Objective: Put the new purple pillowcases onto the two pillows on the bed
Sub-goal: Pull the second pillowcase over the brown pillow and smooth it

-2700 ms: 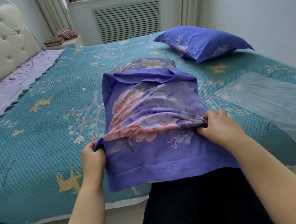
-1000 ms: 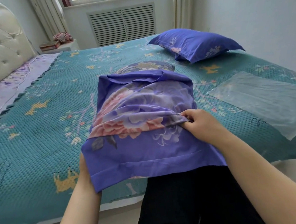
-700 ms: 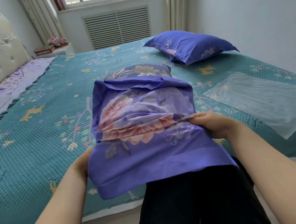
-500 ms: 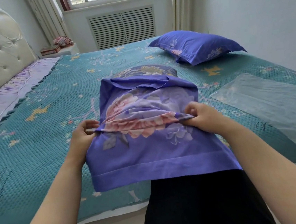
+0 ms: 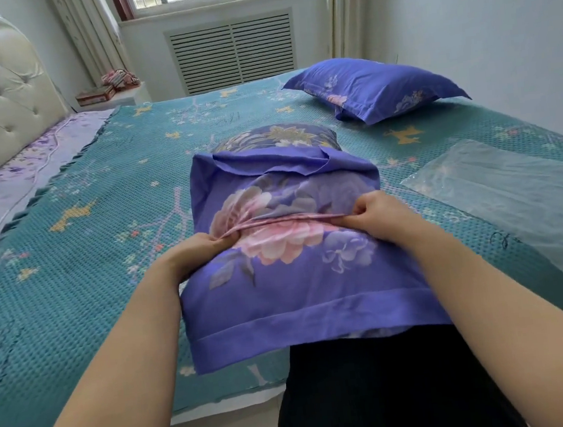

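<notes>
Both our hands, left hand [image 5: 196, 252] and right hand [image 5: 381, 215], pinch case [image 5: 290, 281] fold; pillow [image 5: 279, 137] runs lengthwise away, far end uncovered.

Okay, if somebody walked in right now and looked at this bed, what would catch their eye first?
Probably the purple pillowcase with its big pink flower, half pulled over a pillow at the near edge of the bed, the left hand and right hand each pinching a fold of it. Next, the finished purple pillow at the far right by the wall, and the clear plastic bag lying flat on the teal bedspread.
</notes>
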